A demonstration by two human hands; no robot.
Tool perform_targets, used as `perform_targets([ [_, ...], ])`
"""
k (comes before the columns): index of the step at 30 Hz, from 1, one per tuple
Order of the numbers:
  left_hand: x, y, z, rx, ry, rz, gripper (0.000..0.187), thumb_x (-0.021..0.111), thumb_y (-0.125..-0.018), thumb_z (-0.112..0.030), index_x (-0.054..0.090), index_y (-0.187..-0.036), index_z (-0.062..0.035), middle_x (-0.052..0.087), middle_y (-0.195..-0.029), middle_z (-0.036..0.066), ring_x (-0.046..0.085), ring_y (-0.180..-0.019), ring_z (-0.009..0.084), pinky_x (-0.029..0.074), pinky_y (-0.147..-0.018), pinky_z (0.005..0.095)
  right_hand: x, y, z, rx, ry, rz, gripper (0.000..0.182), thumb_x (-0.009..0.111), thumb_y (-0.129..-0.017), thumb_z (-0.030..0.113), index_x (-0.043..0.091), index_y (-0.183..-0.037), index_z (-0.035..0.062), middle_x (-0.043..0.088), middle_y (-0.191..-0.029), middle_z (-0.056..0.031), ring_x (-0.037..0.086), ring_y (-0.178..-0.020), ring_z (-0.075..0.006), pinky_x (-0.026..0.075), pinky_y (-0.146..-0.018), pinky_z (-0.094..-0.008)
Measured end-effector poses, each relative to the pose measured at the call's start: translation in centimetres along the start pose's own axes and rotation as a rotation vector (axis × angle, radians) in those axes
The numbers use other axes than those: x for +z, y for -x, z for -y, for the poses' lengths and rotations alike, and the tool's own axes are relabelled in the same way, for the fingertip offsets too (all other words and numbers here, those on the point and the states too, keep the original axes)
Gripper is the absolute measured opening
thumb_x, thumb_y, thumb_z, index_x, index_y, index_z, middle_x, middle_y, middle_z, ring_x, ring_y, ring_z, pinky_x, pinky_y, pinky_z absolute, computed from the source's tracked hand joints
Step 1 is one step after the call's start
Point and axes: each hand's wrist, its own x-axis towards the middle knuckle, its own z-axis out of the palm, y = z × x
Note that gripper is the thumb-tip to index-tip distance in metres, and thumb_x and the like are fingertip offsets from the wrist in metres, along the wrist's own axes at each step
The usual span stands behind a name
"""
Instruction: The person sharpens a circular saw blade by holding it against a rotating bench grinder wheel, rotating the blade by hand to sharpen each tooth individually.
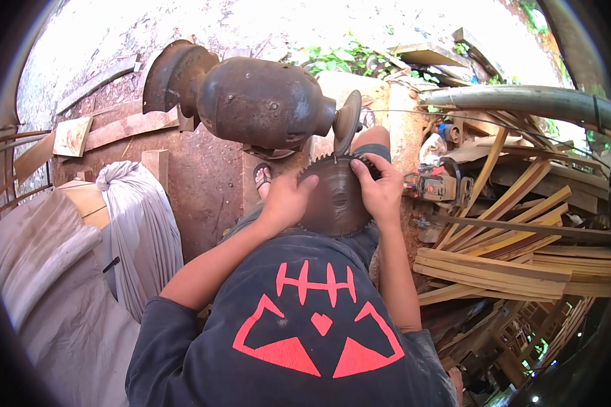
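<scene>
A round, toothed circular saw blade (339,197) is held flat-side toward me, just above my lap. My left hand (286,202) grips its left edge, thumb lying on the face and the other fingers hidden behind. On the right edge, my right hand (380,186) clasps the blade with the thumb near the top teeth. Right at the blade's upper rim stands a thin grinding wheel (347,123), overlapping it in this view. The wheel is mounted on the shaft of a rusty bench grinder motor (265,102), which carries a wide flared metal part (173,80) at its other end.
Wooden strips (502,271) are piled on the right, with an orange-and-grey chainsaw (434,183) beside them. A metal pipe (516,98) runs across the upper right. Grey cloth (139,217) drapes over something at left. Boards (132,129) lie on the dirt behind the motor.
</scene>
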Motion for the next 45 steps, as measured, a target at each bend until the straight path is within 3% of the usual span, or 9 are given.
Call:
perform_targets([
  [3,0.1,-0.1,0.4,0.005,-0.03,-0.003,0.041,0.064,-0.104,-0.029,0.068,-0.121,0.0084,0.075,-0.107,0.023,0.071,-0.099,0.0286,0.053,-0.089,0.0402,0.2,0.1,0.0,-0.056,-0.008,-0.026,0.025,0.083,-0.091,0.017,0.077,-0.104,-0.0033,0.076,-0.087,-0.0044,0.064,-0.08,-0.0093,0.053,-0.076,-0.027],
  [17,-0.1,0.0,-0.2,-0.001,-0.003,-0.001,0.042,0.063,-0.106,-0.027,0.065,-0.124,0.0112,0.076,-0.105,0.019,0.069,-0.096,0.0216,0.053,-0.088,0.0366,0.2,0.1,-0.1,-0.041,0.006,-0.014,0.027,0.082,-0.092,0.018,0.076,-0.106,-0.0038,0.076,-0.09,-0.0056,0.065,-0.083,-0.0107,0.053,-0.08,-0.0277],
  [30,-0.3,0.0,-0.5,0.021,-0.055,-0.01,0.043,0.062,-0.105,-0.03,0.065,-0.123,0.0097,0.076,-0.107,0.024,0.072,-0.099,0.0285,0.053,-0.09,0.0398,0.3,0.2,0.4,-0.05,0.0,-0.037,0.027,0.083,-0.091,0.02,0.077,-0.105,-0.0022,0.076,-0.088,-0.0064,0.066,-0.082,-0.0111,0.053,-0.078,-0.0282],
  [33,-0.2,-0.1,-0.2,0.016,-0.036,-0.018,0.044,0.063,-0.105,-0.031,0.066,-0.123,0.0093,0.076,-0.106,0.024,0.072,-0.099,0.0298,0.053,-0.09,0.0402,0.1,0.2,0.5,0.001,0.019,-0.013,0.039,0.083,-0.088,0.029,0.077,-0.111,-0.0018,0.079,-0.097,-0.0158,0.074,-0.089,-0.0216,0.056,-0.086,-0.0335],
  [45,-0.4,0.2,-0.6,0.009,-0.085,-0.022,0.045,0.063,-0.104,-0.034,0.067,-0.122,0.0073,0.075,-0.102,0.025,0.072,-0.095,0.0328,0.053,-0.086,0.0416,0.0,0.4,0.5,0.017,0.01,-0.009,0.04,0.083,-0.088,0.032,0.078,-0.111,0.0,0.079,-0.097,-0.0166,0.075,-0.09,-0.0239,0.056,-0.087,-0.0352],
])
